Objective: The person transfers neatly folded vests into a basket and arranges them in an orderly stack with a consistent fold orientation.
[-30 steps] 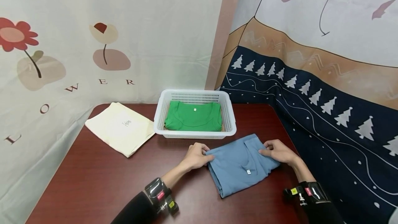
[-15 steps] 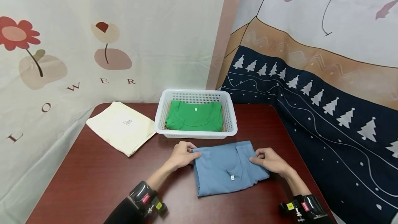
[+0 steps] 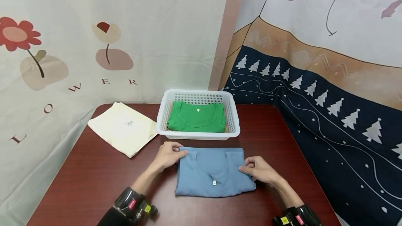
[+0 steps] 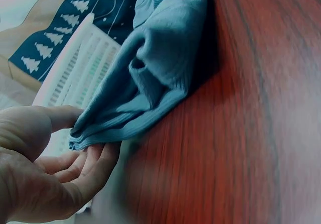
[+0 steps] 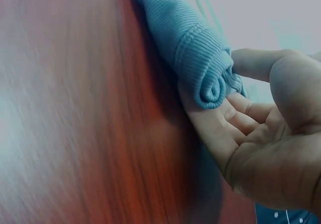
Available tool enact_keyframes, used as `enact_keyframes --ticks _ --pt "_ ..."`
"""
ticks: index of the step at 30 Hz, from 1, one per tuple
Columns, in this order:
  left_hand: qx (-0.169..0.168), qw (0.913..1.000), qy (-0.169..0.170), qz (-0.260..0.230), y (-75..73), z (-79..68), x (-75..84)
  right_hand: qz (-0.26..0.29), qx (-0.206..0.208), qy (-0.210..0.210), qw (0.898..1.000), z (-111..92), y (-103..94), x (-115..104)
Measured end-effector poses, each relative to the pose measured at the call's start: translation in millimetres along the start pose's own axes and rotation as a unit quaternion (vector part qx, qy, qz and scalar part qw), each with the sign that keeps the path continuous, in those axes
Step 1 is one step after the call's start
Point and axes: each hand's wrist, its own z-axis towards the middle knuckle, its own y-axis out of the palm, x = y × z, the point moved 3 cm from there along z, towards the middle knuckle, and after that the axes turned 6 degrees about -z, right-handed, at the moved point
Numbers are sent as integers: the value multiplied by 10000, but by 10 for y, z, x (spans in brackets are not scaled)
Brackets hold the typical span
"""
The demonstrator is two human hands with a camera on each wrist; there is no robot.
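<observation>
A dark red table (image 3: 94, 184) here, a pale flower-print curtain (image 3: 157, 27) behind, navy tree-print fabric (image 3: 333, 142) along the right! Far side: white basket (image 3: 201, 136), green garment (image 3: 196, 118) inside, cream cloth (image 3: 125, 132) to its left. And the folded blue garment (image 3: 204, 173) has slid left and squared up since a second ago, now just in front of the basket; left hand (image 3: 169, 154), grip pinching its far-left corner; right hand (image 3: 262, 170), grip pinching its right edge.
</observation>
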Motion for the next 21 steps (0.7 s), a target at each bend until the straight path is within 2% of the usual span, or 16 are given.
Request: enact_keyframes --ticks 8,12,15,19,21 --pt "320 9987 44 385 -211 -3 -85 270 8 43 9996 59 244 -105" --pt "269 9989 62 391 -240 -31 -118 298 119 65 9995 67 285 -111" --pt "176 9990 218 358 -251 -48 -171 258 163 61 9995 69 291 -105" --pt "11 9998 33 209 -264 -123 -162 191 153 -6 9997 73 292 -99" --pt "-73 9996 -258 107 -269 -190 -112 167 160 -27 9997 77 291 -98"
